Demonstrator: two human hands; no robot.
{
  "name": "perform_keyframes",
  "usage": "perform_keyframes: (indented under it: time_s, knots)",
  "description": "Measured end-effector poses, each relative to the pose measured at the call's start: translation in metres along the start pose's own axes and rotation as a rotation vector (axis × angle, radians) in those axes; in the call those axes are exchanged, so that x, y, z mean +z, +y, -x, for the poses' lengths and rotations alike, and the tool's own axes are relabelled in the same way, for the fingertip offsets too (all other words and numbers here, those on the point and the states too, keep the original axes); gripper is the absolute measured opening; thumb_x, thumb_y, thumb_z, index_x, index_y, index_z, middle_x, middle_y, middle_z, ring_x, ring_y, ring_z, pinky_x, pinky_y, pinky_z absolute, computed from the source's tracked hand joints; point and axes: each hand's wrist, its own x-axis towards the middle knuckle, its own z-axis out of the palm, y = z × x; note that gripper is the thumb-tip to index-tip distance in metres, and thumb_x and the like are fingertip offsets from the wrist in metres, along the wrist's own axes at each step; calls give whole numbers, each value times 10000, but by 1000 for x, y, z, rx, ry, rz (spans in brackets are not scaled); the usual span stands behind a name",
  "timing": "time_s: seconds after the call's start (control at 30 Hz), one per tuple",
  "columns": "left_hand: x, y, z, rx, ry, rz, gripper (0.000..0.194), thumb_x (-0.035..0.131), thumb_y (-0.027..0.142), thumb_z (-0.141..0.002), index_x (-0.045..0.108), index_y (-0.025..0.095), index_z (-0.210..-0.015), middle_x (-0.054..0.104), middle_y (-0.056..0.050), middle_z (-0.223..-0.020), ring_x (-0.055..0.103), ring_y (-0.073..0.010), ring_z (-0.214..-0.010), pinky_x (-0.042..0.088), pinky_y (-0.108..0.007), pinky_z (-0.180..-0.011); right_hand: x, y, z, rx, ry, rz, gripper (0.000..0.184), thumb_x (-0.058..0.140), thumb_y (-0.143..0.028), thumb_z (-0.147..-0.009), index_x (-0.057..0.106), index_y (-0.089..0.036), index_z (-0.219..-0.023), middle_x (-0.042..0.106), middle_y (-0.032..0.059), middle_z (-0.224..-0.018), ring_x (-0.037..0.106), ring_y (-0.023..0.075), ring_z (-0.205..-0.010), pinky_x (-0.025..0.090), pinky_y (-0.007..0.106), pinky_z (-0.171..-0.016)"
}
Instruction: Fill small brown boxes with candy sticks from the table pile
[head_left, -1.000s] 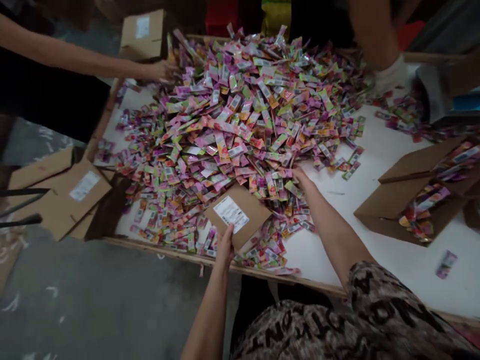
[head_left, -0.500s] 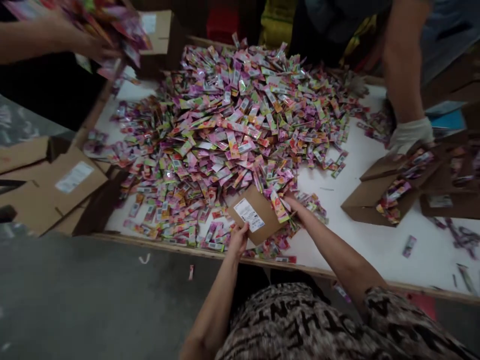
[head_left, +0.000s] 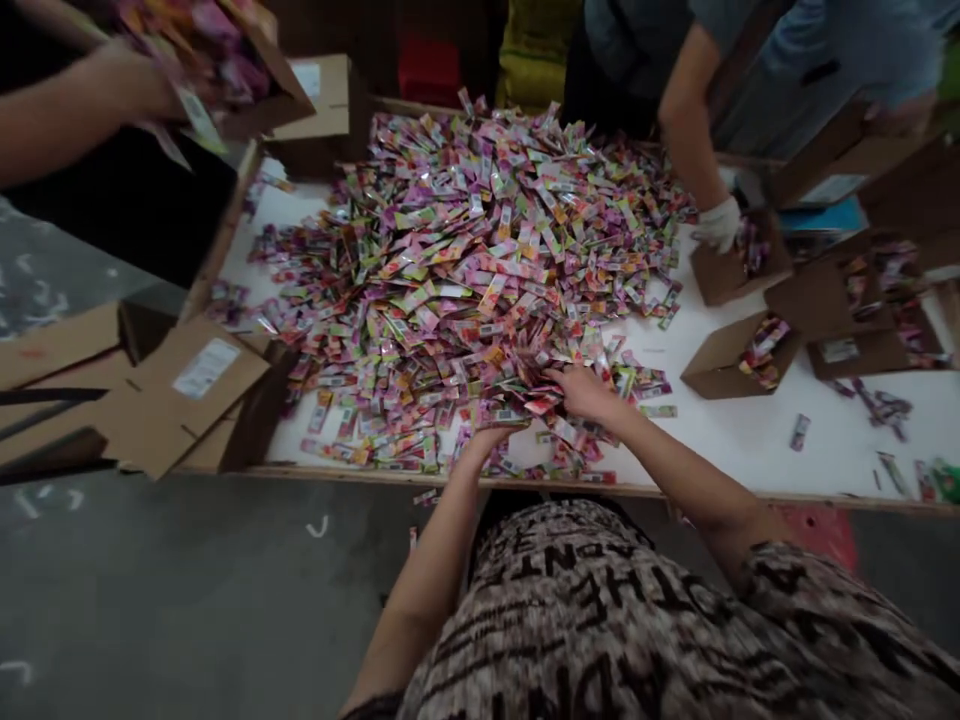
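A large heap of small pink, purple and green printed packets [head_left: 465,270] covers the middle of the white table. At the heap's near side, my left hand [head_left: 486,442] reaches in from below, its fingers hidden under several packets. Facing it, my right hand [head_left: 589,392] has its fingers curled onto packets, pressed against the near part of the heap. A bunch of packets [head_left: 529,388] lies between the two hands. The labelled cardboard box that was in my left hand does not show now.
Cardboard boxes with packets [head_left: 765,350] stand on the right. At the far side, a co-worker's gloved hand [head_left: 720,225] is at another box [head_left: 739,270]. Upper left, another person holds a packet-filled box [head_left: 277,80]. Labelled cartons [head_left: 225,390] stand at left. A wooden rim [head_left: 420,478] edges the table [head_left: 645,460].
The box in my left hand has gone from sight, and both hands are now among the packets. The co-worker's gloved hand has moved left to another box. The view has shifted slightly.
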Motion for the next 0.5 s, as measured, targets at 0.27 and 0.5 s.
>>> perform_keyframes:
  time_s: [0.27,0.5]
  knots:
    - [-33,99,-12,619,-53,-509,1131,917,552,-630,375,271,-1582,346,-167,-1624,288,-388,-1529,298,-517,-1224,10,53,64,363,412,-248,837,819,-480,-792,494,-245,-1527,601,173,-1233,541,381,-1200,458,487,-985]
    - [46,120,-26,416,-273,-1301,480,584,168,-936,542,141,-1413,592,-210,-1300,697,-299,-1104,552,-387,-949,66,11,5,211,176,-237,320,605,-108,-871,723,-118,-1168,664,175,-1212,649,236,-1057,498,305,-933]
